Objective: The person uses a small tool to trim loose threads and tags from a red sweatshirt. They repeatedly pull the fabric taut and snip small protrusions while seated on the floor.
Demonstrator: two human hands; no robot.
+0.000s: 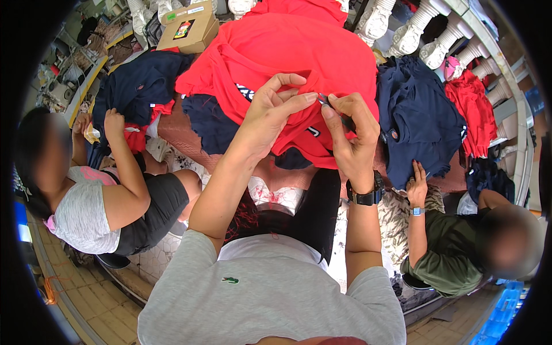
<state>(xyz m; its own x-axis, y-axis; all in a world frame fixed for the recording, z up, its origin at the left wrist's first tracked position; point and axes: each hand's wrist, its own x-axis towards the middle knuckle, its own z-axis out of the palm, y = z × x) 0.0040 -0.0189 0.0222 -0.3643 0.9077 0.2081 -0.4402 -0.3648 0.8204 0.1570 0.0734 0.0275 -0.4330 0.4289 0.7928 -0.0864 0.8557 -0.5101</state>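
A large heap of red garments (pixel 287 49) lies in front of me, with white lettering showing on some folds. My left hand (pixel 270 112) is closed on a raised fold of a red garment (pixel 305 146), its thumb stretched toward my right fingers. Between the thumb and fingers of my right hand (pixel 353 129) are small dark thread snips (pixel 323 99), mostly hidden by the hand. Their tip is close to my left thumb. Any thread there is too fine to make out.
Navy garments (pixel 417 109) are piled at the right, others (pixel 138 80) at the left, beside a cardboard box (pixel 188 29). A person (pixel 103 190) at the left handles navy cloth. Another person's hand (pixel 417 184) touches the right pile. White balusters (pixel 408 29) stand behind.
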